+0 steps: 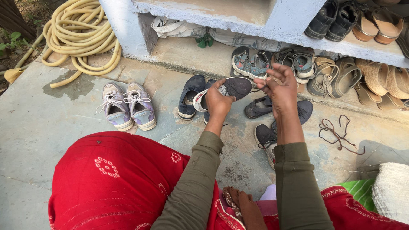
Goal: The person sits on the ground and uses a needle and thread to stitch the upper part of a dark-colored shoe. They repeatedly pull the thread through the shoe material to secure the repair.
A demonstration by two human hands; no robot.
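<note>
Left hand (218, 101) grasps the dark sneaker (232, 88) at its heel end — long axis runs rightward toward the right hand (279, 85), fingers spread, touching the toe.

yellow hose (81, 34), lilac sneakers (127, 106), red white-dotted cloth (115, 179), olive sleeves (196, 183)

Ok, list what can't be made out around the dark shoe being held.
Head view only:
- Dark shoe: its top is turned away and the left hand covers its heel, so lacing cannot be told.
- Right hand: whether its fingers pinch anything is too small to tell.
- Shelf sandals: cut off by the top edge.
- White bundle: cut off by the right edge.
</note>
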